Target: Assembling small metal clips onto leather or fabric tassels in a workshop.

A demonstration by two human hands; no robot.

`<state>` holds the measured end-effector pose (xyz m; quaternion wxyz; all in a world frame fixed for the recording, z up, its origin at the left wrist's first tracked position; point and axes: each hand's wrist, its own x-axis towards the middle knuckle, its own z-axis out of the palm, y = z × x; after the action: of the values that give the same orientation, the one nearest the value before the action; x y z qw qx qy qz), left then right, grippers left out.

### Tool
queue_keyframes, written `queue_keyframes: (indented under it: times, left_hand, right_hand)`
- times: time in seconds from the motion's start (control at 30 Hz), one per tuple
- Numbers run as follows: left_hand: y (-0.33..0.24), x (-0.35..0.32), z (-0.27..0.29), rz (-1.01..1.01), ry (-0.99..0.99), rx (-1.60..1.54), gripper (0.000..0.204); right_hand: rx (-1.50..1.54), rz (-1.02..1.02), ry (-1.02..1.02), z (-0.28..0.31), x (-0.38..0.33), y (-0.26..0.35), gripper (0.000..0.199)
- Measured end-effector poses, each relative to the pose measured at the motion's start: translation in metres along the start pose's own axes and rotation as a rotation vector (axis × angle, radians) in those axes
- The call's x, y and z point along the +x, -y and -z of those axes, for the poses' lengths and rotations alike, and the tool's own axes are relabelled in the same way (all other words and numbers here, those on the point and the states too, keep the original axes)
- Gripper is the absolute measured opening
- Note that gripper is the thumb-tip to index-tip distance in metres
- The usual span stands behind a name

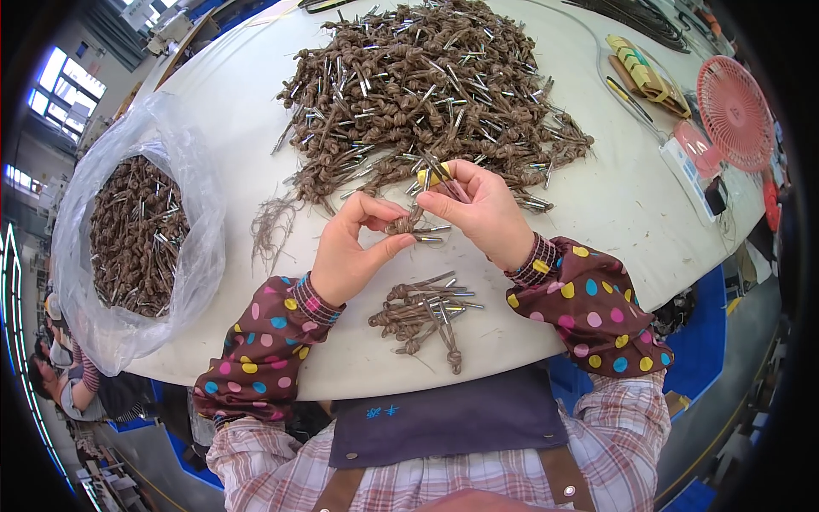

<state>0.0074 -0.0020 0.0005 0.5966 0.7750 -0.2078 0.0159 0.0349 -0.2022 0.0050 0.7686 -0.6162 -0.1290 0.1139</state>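
My left hand pinches a knotted bundle of brown cord with silvery metal tips between thumb and fingers. Close against it, my right hand is closed around a slim dark two-pronged tool, which looks like tweezers or thread snips. Something yellow wraps a fingertip or the tool there; I cannot tell which. Below both hands lies a small group of knotted cords with metal tips. Beyond them rises a large heap of similar brown cords.
A clear plastic bag full of knotted cords stands at the left. Loose thread scraps lie beside it. On the right are a pink fan, a white power strip, a yellow-wrapped bundle and a pen-like tool on the white table.
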Motion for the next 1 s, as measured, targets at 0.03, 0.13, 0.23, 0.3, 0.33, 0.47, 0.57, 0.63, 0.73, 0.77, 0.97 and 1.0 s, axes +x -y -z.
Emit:
queue_keyframes:
  times: [0.03,0.13,0.23,0.3,0.33,0.47,0.57,0.63,0.73,0.77,0.97,1.0]
  left_hand:
    - [-0.001,0.000,0.000,0.001,-0.001,0.000,0.029]
    - [-0.005,0.002,0.000,0.095,0.019,0.129,0.028]
    - [-0.010,0.002,-0.002,0.055,0.042,0.229,0.027]
    - [-0.014,0.004,-0.002,-0.195,0.019,0.478,0.024]
    - [-0.016,0.005,-0.001,-0.193,0.018,0.478,0.024]
    - [-0.019,0.005,-0.002,-0.301,-0.015,0.625,0.021]
    - [-0.019,0.004,-0.006,-0.302,-0.049,0.612,0.019]
    - [-0.017,0.003,-0.006,-0.290,-0.065,0.589,0.018]
    - [-0.014,0.004,-0.003,-0.251,-0.069,0.501,0.015]
    - [-0.013,0.004,-0.002,-0.214,-0.051,0.467,0.013]
    - [-0.015,0.005,-0.001,-0.247,0.008,0.503,0.008]
    - [-0.014,0.005,0.000,-0.295,0.010,0.530,0.009]
  right_hand:
    - [-0.040,0.021,0.004,0.001,0.000,0.000,0.022]
    - [-0.136,0.047,0.004,-0.001,-0.002,0.002,0.021]
    - [-0.225,0.044,-0.006,-0.002,-0.003,0.000,0.021]
    - [-0.257,0.036,-0.012,-0.003,-0.003,-0.001,0.022]
    - [-0.258,0.040,-0.016,-0.004,-0.003,-0.002,0.021]
    - [-0.221,-0.006,-0.017,-0.003,-0.004,-0.004,0.023]
    - [-0.100,-0.047,-0.028,-0.005,-0.003,-0.007,0.024]
    - [-0.037,-0.083,-0.034,-0.008,-0.005,-0.002,0.024]
    - [0.028,-0.182,-0.041,-0.010,-0.005,0.006,0.023]
    - [0.032,-0.242,-0.042,-0.010,-0.005,0.006,0.023]
    - [0.034,-0.300,0.018,-0.002,-0.005,0.006,0.023]
    - [0.034,-0.301,0.019,0.000,-0.004,0.007,0.023]
